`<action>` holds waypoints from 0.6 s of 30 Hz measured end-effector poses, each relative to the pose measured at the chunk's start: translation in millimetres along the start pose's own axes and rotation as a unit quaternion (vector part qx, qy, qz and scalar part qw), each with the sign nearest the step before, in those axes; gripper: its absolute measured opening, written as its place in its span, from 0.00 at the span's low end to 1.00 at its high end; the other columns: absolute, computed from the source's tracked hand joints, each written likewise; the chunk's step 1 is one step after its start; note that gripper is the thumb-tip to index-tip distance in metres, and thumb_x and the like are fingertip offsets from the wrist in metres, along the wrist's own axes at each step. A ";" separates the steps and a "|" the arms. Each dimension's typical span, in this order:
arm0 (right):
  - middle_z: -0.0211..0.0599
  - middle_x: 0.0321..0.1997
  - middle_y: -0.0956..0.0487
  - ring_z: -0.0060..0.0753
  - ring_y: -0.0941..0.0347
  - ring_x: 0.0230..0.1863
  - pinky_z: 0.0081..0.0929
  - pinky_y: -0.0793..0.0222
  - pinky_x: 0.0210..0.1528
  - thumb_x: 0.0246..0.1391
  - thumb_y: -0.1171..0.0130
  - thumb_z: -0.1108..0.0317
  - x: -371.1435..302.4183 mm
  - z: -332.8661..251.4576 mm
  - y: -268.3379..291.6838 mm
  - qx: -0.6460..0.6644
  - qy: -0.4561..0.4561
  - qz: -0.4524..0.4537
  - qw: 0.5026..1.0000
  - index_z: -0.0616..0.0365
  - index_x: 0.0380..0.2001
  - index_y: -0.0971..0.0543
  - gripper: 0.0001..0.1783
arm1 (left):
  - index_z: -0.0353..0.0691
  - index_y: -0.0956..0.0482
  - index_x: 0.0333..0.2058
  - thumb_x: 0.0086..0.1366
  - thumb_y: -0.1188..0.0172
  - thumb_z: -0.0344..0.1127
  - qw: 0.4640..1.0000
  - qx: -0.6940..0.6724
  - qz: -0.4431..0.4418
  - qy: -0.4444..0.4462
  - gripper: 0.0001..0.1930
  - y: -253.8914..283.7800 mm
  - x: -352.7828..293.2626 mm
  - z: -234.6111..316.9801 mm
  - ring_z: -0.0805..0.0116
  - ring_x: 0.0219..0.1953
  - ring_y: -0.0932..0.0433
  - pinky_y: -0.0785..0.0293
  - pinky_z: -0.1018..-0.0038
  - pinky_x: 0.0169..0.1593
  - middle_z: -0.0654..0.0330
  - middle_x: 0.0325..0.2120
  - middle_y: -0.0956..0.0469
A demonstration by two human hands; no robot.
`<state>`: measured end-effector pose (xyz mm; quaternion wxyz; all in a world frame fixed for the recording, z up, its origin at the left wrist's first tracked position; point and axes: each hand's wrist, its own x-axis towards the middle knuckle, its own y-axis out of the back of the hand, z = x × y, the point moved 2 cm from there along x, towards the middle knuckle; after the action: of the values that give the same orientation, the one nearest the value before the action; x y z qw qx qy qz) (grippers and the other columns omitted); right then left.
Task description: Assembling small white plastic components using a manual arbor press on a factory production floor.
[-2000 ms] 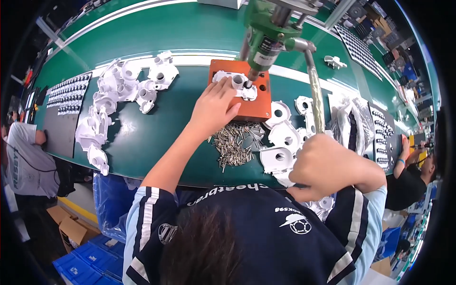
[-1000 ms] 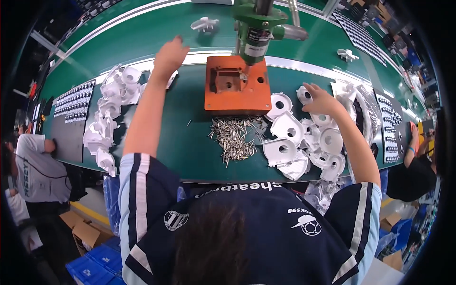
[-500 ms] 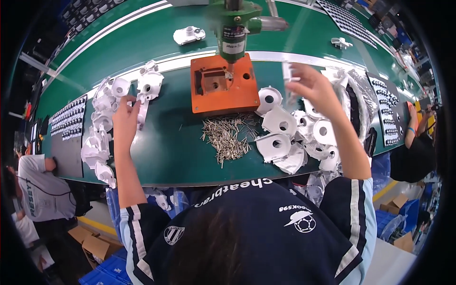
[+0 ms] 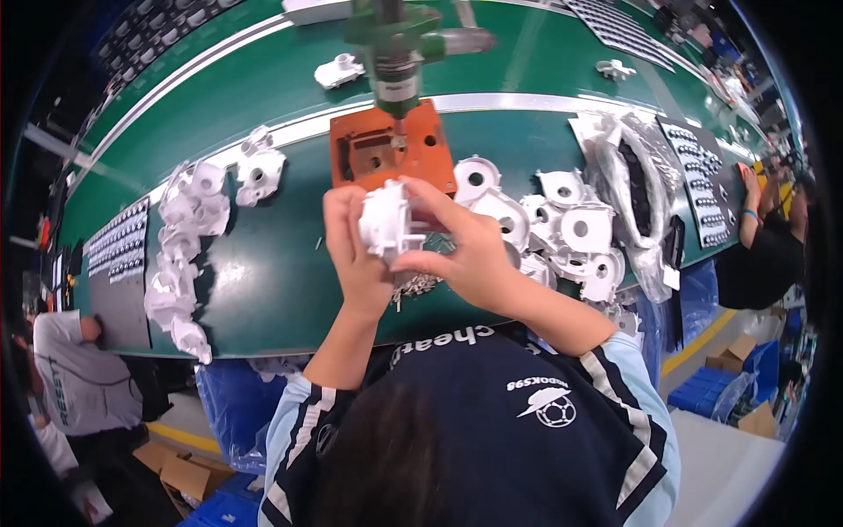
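Both hands met over the green desk (image 4: 263, 290), just in front of the orange block (image 4: 386, 149) that sat under the green press (image 4: 395, 53). The left hand (image 4: 356, 255) and the right hand (image 4: 461, 255) together held one white plastic part (image 4: 386, 221) clear of the desk, fingers of each curled closed around its sides. Beneath the hands lay a small heap of metal pins (image 4: 413, 285), mostly hidden.

To the person's right was a pile of white round parts (image 4: 562, 228), beside a clear plastic bag (image 4: 632, 184); to the left, another row of white parts (image 4: 189, 246) ran along the desk.

Judging by the grip, the part seemed to be being turned or checked before seating. That would go best with the holes facing up and visible, the thumbs kept off the openings, and the piece squared to the block's recess before it came down. Lowering it tilted would risk jamming it under the press head.
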<state>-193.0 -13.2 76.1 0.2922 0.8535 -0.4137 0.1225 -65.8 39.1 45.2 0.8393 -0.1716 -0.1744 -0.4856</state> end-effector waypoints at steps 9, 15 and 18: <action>0.42 0.42 0.23 0.26 0.26 0.41 0.24 0.31 0.44 0.51 0.38 0.64 10.6 9.0 28.8 0.101 -0.188 -0.058 0.975 0.63 0.39 0.28 0.17 | 0.43 0.58 0.58 0.54 0.35 0.30 0.991 -0.128 0.033 0.027 0.42 -26.9 -20.2 -10.9 0.61 0.60 0.43 0.46 0.63 0.61 0.50 0.57 0.46; 0.45 0.56 0.29 0.32 0.31 0.54 0.28 0.38 0.55 0.60 0.53 0.64 -12.1 15.7 57.0 0.174 -0.107 -0.026 0.978 0.64 0.47 0.27 0.17 | 0.41 0.49 0.54 0.55 0.41 0.22 0.994 -0.100 -0.042 -0.033 0.32 -26.8 -8.0 -2.9 0.63 0.53 0.35 0.40 0.67 0.57 0.52 0.49 0.37; 0.44 0.56 0.29 0.33 0.35 0.58 0.30 0.42 0.59 0.61 0.55 0.64 -15.8 20.8 79.1 0.219 -0.094 -0.037 0.970 0.66 0.50 0.29 0.20 | 0.36 0.42 0.50 0.56 0.45 0.19 0.992 -0.106 -0.064 0.032 0.24 -26.6 -5.8 -0.4 0.66 0.49 0.29 0.35 0.72 0.53 0.50 0.46 0.32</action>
<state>-265.1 -54.1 83.7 0.0622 0.9191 -0.3706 0.1187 -91.8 30.8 45.3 0.7885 -0.2324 -0.1054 -0.5596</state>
